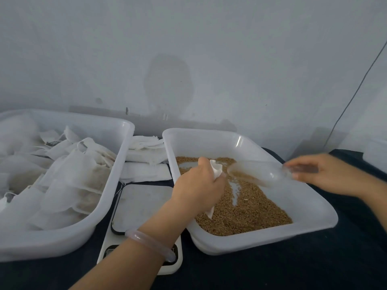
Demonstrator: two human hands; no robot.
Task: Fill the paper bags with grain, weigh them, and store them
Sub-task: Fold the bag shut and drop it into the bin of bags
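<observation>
My left hand [199, 185] pinches the limp paper bag [216, 171], my right hand [320, 172] grips the scoop [257, 173], and I fear grain [251, 212] misses that narrow mouth and scatters.

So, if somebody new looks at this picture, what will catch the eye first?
Over the white tray of brown grain at the right, the left hand grips a small paper bag and the right hand holds a clear scoop toward it. At the left, a big white tub is piled with filled bags, and a scale lies between the two containers.
</observation>
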